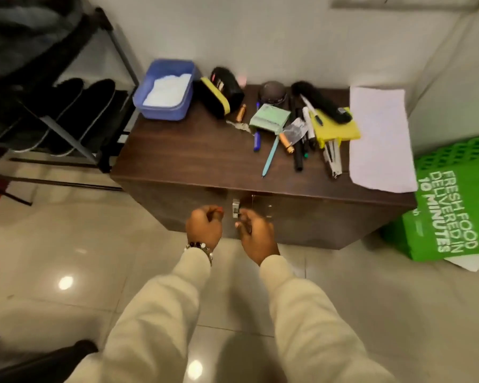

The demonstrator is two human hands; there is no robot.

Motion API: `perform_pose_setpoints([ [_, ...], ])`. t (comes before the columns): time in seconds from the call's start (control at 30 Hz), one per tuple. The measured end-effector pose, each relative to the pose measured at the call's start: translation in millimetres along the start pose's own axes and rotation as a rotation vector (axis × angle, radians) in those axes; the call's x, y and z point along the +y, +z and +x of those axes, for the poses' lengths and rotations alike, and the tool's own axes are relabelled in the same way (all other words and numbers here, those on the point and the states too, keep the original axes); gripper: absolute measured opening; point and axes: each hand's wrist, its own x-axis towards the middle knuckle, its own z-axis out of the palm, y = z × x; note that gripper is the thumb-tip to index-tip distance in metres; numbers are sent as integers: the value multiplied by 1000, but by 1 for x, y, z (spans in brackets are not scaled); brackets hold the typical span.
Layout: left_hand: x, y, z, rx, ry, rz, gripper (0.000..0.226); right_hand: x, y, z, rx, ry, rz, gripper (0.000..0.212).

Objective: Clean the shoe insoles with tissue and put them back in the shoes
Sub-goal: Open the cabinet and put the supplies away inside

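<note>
A person in cream sleeves reaches both hands to the front of a low brown cabinet (177,161), at the seam where its doors meet.

The left hand (203,225) is curled by the door edge; whether it holds anything cannot be told. The right hand (256,233) has its fingers bent at the metal latch (236,208), seemingly gripping it, though blur leaves that uncertain. No insole is out yet: two dark shoes (75,114) sit on the rack (67,134) to the left, well apart from the hands. This looks like an opening step, perhaps fetching supplies; next the doors must swing open. On top, a blue tub (183,106) holds white material, possibly tissue, beside scattered pens (268,156) and a white sheet (379,134). A green bag (454,211) leans at right, contents hidden.
</note>
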Motion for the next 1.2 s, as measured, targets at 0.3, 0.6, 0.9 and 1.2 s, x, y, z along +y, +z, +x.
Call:
perform_pose_setpoints([
  [0.3,-35,22,26,358,131,-333,49,38,68,13,385,-136,117,27],
  [0.6,-8,-26,-9,354,-87,-362,94,33,62,-53,287,-135,-82,23],
  [0.9,-48,-63,-24,195,11,-242,102,13,36,-100,38,-193,564,19],
  [1.2,-120,-178,-27,92,188,-64,63,-48,124,-103,-466,-146,243,35],
])
